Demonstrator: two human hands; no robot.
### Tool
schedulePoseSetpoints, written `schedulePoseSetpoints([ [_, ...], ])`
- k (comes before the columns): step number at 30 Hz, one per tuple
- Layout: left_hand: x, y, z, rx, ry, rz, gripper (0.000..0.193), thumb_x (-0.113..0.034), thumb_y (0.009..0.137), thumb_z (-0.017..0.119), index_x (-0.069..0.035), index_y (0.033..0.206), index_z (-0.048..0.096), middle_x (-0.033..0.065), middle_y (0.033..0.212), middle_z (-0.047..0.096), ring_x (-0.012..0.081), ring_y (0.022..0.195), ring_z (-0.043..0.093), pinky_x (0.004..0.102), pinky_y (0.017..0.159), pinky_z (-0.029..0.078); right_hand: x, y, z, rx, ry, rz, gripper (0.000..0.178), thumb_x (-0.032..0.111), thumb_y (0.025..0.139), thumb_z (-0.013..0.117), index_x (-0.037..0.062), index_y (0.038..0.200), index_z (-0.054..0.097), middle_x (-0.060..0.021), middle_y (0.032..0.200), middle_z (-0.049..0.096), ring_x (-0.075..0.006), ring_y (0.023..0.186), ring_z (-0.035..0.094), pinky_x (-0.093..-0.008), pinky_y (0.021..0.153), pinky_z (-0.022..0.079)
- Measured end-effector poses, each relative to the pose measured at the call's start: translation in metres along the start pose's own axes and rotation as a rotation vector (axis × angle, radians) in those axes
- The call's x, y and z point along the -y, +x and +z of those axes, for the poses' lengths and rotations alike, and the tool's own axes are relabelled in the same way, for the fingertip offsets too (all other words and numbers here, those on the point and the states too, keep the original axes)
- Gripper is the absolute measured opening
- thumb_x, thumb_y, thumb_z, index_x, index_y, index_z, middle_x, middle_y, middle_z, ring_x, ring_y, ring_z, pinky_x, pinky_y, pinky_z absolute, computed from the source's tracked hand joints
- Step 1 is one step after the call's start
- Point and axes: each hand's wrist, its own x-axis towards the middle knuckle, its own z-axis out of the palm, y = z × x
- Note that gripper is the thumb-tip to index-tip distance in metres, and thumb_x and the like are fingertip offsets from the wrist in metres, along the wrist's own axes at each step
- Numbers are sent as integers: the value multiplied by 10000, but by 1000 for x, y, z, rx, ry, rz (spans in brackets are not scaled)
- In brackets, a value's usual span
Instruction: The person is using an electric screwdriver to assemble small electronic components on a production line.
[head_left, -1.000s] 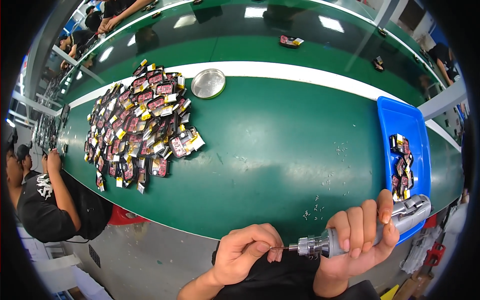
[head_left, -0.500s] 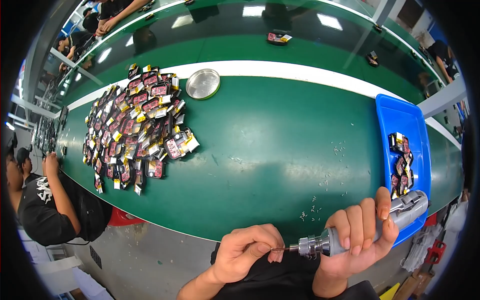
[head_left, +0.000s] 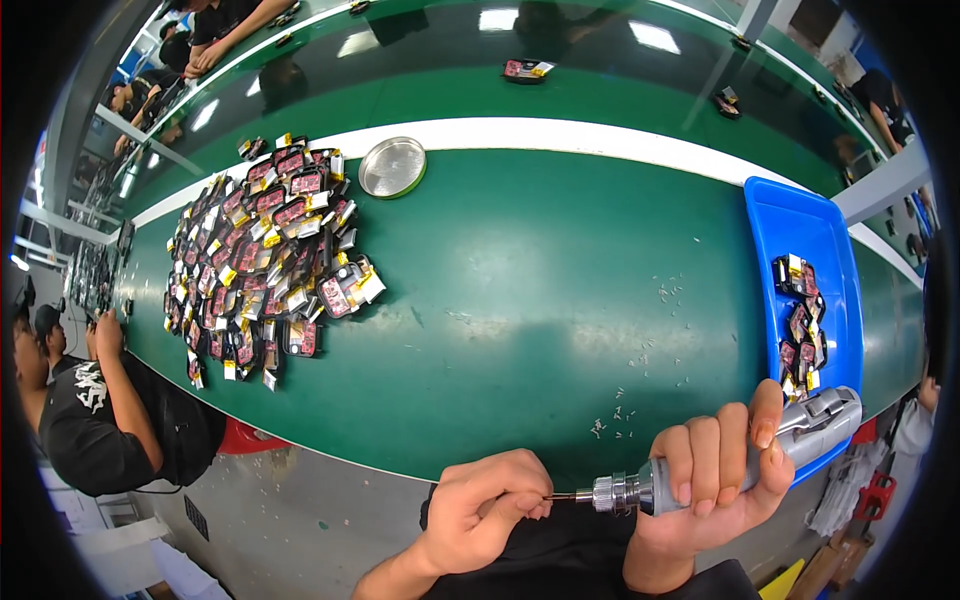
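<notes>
My right hand (head_left: 715, 470) is wrapped round the grey body of a power screwdriver (head_left: 655, 485), which lies level in front of me with its thin bit pointing left. The thumb and fingers of my left hand (head_left: 488, 510) are pinched closed at the end of that bit (head_left: 565, 496). Whether a small screw sits between those fingertips I cannot make out. Just beyond the screwdriver, several tiny pale bits (head_left: 618, 412) lie scattered on the green table (head_left: 500, 370).
A large heap of small black-cased circuit boards with silver battery packs (head_left: 255, 255) lies at the left. A round metal tin (head_left: 392, 168) stands behind it. More units lie in the blue tray (head_left: 840, 290) at the right. Beyond the white ledge, units (head_left: 525, 70) lie on a green belt. A co-worker (head_left: 110, 420) sits at the left.
The units beyond the white ledge have shifted left. My view has turned slightly. Both hands keep their hold on the screwdriver and its bit.
</notes>
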Motion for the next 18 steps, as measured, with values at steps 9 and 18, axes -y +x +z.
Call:
schedulePoseSetpoints([
  [9,2,8,3,25,302,104,55,98,800,556,60,760,557,138,671,592,207,578,564,280,523,463,0,5,-3,-38,4,-13,92,134,915,439,75,894,371,-9,536,385,-110,426,392,-274,489,362],
  [18,-48,78,-19,194,968,272,197,-66,839,622,-1,1018,574,133,793,603,299,653,596,376,580,496,3,3,-14,-246,127,-13,77,129,883,446,58,889,415,-7,518,367,-112,416,380,-291,477,369],
])
